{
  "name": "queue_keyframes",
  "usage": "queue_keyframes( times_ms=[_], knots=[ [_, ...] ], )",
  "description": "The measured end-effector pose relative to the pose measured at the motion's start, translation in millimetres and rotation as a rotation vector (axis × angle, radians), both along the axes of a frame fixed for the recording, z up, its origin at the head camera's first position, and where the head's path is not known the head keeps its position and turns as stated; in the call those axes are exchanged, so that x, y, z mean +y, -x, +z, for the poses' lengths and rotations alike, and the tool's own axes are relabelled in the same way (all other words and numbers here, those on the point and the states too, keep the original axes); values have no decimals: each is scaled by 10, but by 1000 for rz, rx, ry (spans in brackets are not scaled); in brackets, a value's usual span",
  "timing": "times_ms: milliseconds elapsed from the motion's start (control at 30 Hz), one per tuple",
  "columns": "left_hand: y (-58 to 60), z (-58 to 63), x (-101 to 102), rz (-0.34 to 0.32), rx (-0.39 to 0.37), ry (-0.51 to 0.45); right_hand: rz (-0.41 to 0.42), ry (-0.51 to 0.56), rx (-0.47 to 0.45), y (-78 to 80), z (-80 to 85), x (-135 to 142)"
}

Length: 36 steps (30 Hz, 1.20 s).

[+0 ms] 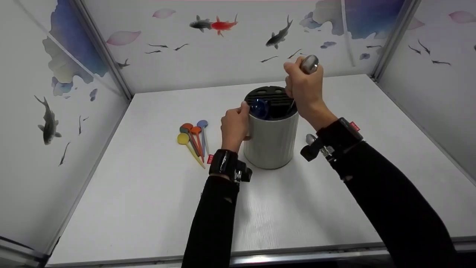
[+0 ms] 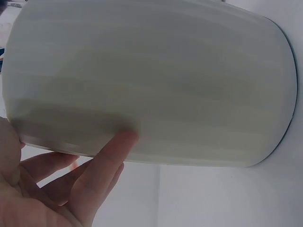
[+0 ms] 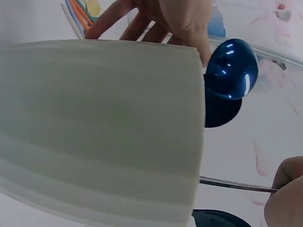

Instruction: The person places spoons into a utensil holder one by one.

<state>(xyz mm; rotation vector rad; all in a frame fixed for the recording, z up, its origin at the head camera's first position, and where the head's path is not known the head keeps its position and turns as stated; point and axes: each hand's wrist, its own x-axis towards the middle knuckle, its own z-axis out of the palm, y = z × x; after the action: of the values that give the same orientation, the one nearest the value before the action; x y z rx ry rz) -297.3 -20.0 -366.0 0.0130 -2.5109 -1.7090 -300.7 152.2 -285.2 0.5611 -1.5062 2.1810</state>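
A pale ribbed utensil holder (image 1: 270,145) with a black slotted top (image 1: 273,97) stands upright on the table. My left hand (image 1: 235,124) rests against its left side, thumb near the rim; in the left wrist view, extended fingers (image 2: 102,170) touch the wall. Above the top, my right hand (image 1: 306,85) grips a metal spoon (image 1: 310,64), its bowl up and its thin handle pointing down into the top's right part. The right wrist view shows that handle (image 3: 236,184) between fist and rim. A shiny blue rounded utensil head (image 1: 259,108) sticks out of the holder beside my left thumb.
Several colourful round-headed utensils, including a yellow one (image 1: 183,139) and a blue one (image 1: 202,124), lie in a fan left of the holder. White printed panels (image 1: 238,48) enclose the table (image 1: 148,208) at the back and sides. A metal rail (image 1: 279,258) runs along the front edge.
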Motion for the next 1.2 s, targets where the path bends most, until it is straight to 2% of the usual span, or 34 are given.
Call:
queue_keyframes(
  times_ms=[267, 533, 633, 733, 867, 1100, 1200],
  knots=[
    [-1, 9, 8, 3, 1, 21, -121, -152, -40, 1, -187, -26],
    [3, 1, -1, 15, 0, 16, -184, -231, -92, 18, -218, 11],
    [-5, 5, -2, 16, 7, 14, -180, -240, -88, 26, -209, 40],
    [-14, 9, 2, 6, 19, 14, -179, -276, -39, 28, -199, 78],
    [-20, 8, 6, -3, 31, 28, -136, -344, 16, 29, -184, 133],
    [-29, 3, 5, -7, 44, 24, -82, -498, 6, 11, -169, 200],
    [-32, 4, -2, -8, 41, 15, -70, -514, 10, 5, -165, 217]
  ],
)
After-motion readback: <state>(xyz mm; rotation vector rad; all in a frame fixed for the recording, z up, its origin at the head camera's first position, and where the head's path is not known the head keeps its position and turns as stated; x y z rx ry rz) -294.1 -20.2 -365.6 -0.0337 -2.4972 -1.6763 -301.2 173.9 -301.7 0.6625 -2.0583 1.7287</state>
